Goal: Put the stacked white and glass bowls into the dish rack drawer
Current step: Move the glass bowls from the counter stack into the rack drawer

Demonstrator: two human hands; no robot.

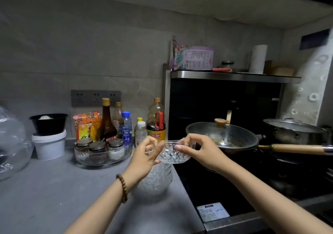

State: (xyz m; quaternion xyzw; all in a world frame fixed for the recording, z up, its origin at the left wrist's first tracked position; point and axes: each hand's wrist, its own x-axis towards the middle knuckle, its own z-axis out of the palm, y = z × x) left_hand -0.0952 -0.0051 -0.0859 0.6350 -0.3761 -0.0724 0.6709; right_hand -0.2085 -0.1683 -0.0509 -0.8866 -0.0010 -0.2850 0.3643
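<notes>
Both hands pinch 1 cut-glass bowl point(173, 151) by opposite rims, left hand point(146, 154) and right hand point(195, 150) each with a narrow grip, just above the glass stack point(153, 179) on the bench point(54, 188); lift level, rims firmly held, clear of the nearby wok point(221, 136).

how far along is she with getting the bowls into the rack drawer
Early on. Nothing looks stored yet: no dish rack drawer is in view. In hand: both the left hand and right hand hold one glass bowl by its rim, above the stack of glass bowls on the counter. Left: carrying them to the drawer. No white bowls visible.
</notes>
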